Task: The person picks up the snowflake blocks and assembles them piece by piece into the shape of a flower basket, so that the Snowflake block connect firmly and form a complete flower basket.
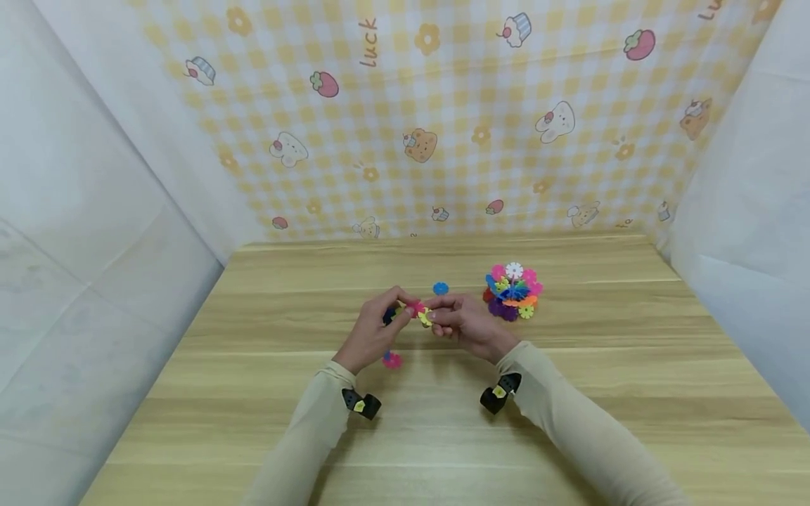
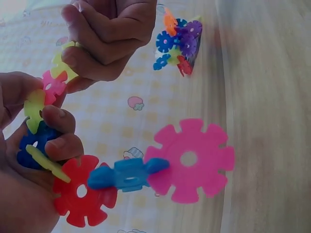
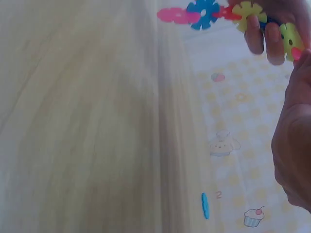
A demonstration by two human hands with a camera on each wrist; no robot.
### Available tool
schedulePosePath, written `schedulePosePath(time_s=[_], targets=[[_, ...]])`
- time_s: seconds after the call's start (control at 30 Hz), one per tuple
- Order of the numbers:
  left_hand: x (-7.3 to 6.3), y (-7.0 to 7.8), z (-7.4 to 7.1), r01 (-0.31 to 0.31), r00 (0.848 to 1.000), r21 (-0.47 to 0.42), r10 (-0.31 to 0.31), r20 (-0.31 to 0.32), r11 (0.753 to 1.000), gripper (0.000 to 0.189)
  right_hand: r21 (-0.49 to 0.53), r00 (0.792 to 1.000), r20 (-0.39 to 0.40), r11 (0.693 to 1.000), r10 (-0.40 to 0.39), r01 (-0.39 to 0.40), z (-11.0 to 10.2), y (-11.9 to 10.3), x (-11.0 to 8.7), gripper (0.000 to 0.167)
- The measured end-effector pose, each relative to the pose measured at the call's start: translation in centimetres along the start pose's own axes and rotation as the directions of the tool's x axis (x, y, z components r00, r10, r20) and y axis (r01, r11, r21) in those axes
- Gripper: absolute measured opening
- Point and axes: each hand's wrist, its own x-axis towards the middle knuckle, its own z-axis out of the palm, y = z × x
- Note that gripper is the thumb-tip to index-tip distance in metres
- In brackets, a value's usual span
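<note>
My left hand (image 1: 373,327) grips a chain of notched plastic flower discs slotted into one another. From the left hand, in the left wrist view, hang a red disc (image 2: 73,206), a blue disc (image 2: 114,177) seen edge-on and a large pink disc (image 2: 211,160) at the free end. Its fingers curl over a dark blue disc (image 2: 26,155) and a yellow-green one. At the other end a small-looking pink disc (image 2: 52,88) joins a yellow disc (image 2: 60,63), which my right hand (image 1: 471,327) pinches between thumb and fingers. The fingers partly cover both.
One loose blue disc (image 1: 440,288) lies on the wooden table (image 1: 569,414) just beyond the hands. Behind and right of the right hand stands a cluster of joined multicoloured discs (image 1: 514,299). A checked yellow cloth (image 1: 443,91) hangs at the back, with white sheets at both sides.
</note>
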Motion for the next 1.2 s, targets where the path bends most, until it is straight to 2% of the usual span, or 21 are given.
schedulePosePath(time_s=[0.1, 0.27, 0.37, 0.43, 0.47, 0.5, 0.53, 0.6, 0.7, 0.73, 0.8, 0.87, 0.93, 1.07, 1.2], targets=[[-0.1, 0.0, 0.1, 0.028, 0.999, -0.004, -0.028, -0.032, 1.000, 0.012, -0.023, 1.000, 0.016, 1.000, -0.011, 0.012, 0.0, 0.0, 0.2, 0.024], [-0.3, -0.3, 0.0, 0.075, 0.996, -0.005, -0.076, -0.056, 0.997, 0.020, -0.156, 0.999, 0.040, 0.988, 0.018, -0.011, -0.7, -0.2, 0.9, 0.038], [-0.4, -0.4, -0.3, 0.083, 0.995, -0.003, -0.083, -0.048, 0.997, 0.024, -0.251, 0.999, -0.009, 0.967, 0.046, -0.047, -1.5, -0.5, 1.5, 0.040], [-0.4, -0.4, -0.6, 0.083, 0.996, 0.001, -0.083, -0.045, 0.997, 0.025, -0.354, 0.997, -0.070, 0.933, 0.036, -0.058, -1.9, -0.8, 2.1, 0.038], [-0.4, -0.3, -0.7, 0.083, 0.996, 0.002, -0.083, -0.044, 0.997, 0.026, -0.424, 0.994, -0.106, 0.903, 0.020, -0.064, -2.1, -1.0, 2.5, 0.036], [-0.4, -0.3, -0.8, 0.084, 0.996, 0.003, -0.084, -0.044, 0.996, 0.026, -0.511, 0.991, -0.136, 0.857, -0.002, -0.068, -2.1, -1.3, 3.0, 0.033], [-0.4, -0.3, -0.9, 0.084, 0.995, 0.007, -0.084, -0.045, 0.996, 0.026, -0.608, 0.987, -0.160, 0.791, -0.032, -0.073, -2.2, -1.5, 3.6, 0.031], [-0.5, -0.2, -1.1, 0.088, 0.995, 0.008, -0.088, -0.046, 0.996, 0.026, -0.786, 0.978, -0.189, 0.610, -0.092, -0.095, -2.1, -1.8, 4.8, 0.029], [-0.4, -0.1, -1.1, 0.085, 0.996, 0.011, -0.085, -0.041, 0.996, 0.025, -0.926, 0.962, -0.228, 0.338, -0.151, -0.167, -2.1, -1.8, 6.6, 0.031], [-0.4, -0.1, -1.0, 0.082, 0.996, 0.012, -0.082, -0.038, 0.997, 0.025, -0.942, 0.958, -0.243, 0.272, -0.156, -0.194, -2.1, -1.7, 7.1, 0.030], [-0.4, -0.1, -0.9, 0.089, 0.996, 0.014, -0.088, -0.028, 0.996, 0.025, -0.949, 0.945, -0.285, 0.186, -0.162, -0.254, -2.2, -1.4, 7.8, 0.024], [-0.3, -0.1, -0.8, 0.099, 0.995, 0.017, -0.099, -0.018, 0.995, 0.025, -0.947, 0.933, -0.314, 0.127, -0.178, -0.295, -2.3, -1.0, 8.2, 0.015], [-0.3, -0.1, -0.7, 0.108, 0.994, 0.019, -0.107, -0.014, 0.994, 0.025, -0.949, 0.926, -0.316, 0.089, -0.205, -0.304, -2.4, -0.7, 8.4, 0.012], [-0.3, -0.1, -0.8, 0.118, 0.993, 0.026, -0.118, -0.016, 0.993, 0.024, -0.959, 0.924, -0.282, 0.068, -0.260, -0.273, -2.6, -0.5, 8.7, 0.010], [-0.3, 0.0, -0.8, 0.124, 0.992, 0.029, -0.124, -0.014, 0.992, 0.024, -0.962, 0.925, -0.274, 0.093, -0.262, -0.258, -3.5, -0.1, 9.2, 0.004]])
